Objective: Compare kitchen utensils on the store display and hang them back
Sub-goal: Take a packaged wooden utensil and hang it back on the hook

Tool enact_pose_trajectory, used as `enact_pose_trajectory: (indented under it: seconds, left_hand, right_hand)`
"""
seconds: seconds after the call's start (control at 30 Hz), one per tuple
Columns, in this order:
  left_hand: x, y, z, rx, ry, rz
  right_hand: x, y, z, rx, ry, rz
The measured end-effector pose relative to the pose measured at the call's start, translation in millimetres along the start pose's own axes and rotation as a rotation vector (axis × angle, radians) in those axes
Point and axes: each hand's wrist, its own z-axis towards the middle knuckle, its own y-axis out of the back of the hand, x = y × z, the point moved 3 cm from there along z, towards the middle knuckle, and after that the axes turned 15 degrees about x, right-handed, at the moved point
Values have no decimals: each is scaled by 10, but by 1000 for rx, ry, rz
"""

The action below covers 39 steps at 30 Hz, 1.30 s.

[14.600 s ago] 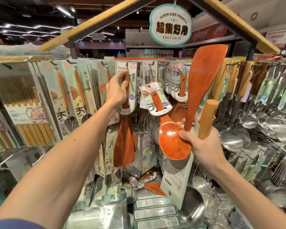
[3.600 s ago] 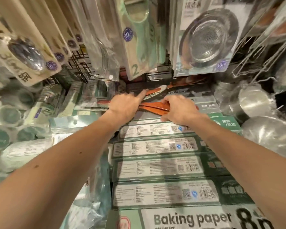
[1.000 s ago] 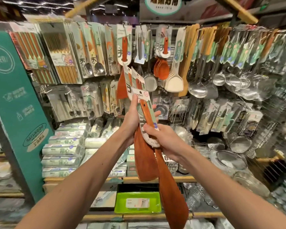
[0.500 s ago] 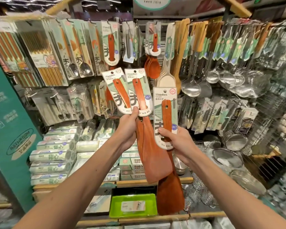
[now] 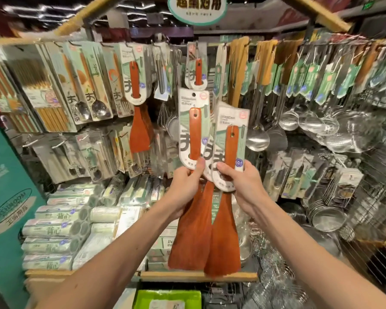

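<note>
Spatulas are what both hands carry, held up in front of the display, near the middle of the view. The left hand (image 5: 187, 181) grips the left spatula (image 5: 195, 134) at the neck, thumb pressed on the lower edge of its card, and a middle card (image 5: 207, 150) peeps out behind it; which hand pinches that one I cannot tell. The right hand (image 5: 239, 177) curls round the right spatula (image 5: 231, 150) at the foot of its card. Half a second ago the pieces were fanned apart for a side-by-side look; now they are drawn together, cards overlapping and blades hanging touching below, and the display has come closer. That reads as the comparing being over and the hanging back about to start. A matching hanging spatula (image 5: 140, 130) marks the likely peg, up and to the far left, well apart from the hands. The steel ladles (image 5: 257, 139) hang to the right. Each card's punched hole must meet the peg tip, so the bunch probably needs separating first.
</note>
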Motion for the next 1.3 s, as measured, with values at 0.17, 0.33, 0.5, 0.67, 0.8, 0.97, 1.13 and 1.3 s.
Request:
enact_pose_trajectory:
  seconds: [0.17, 0.33, 0.5, 0.67, 0.8, 0.97, 1.13, 1.3]
  left_hand:
    - [-81, -143, 236, -102, 23, -12]
    - [-114, -200, 380, -98, -147, -59]
    - [-79, -158, 452, 75, -41, -1]
    - [-308, 43, 508, 80, -48, 144]
    - [-576, 309, 668, 45, -202, 80]
    - [-627, 708, 887, -34, -279, 80]
    - [-656, 1298, 1010, -117, -292, 47]
    - [-760, 1876, 1059, -153, -335, 29]
  right_hand:
    - [210, 163, 181, 102, -2, -22]
    - [392, 299, 434, 159, 10, -64]
    - [460, 363, 670, 209, -22, -65]
    - [373, 285, 737, 229, -35, -153]
    - [215, 167, 749, 206, -60, -240]
    - [160, -108, 903, 185, -86, -297]
    - [149, -489, 1141, 142, -38, -286]
    - [82, -941, 1419, 122, 19, -290]
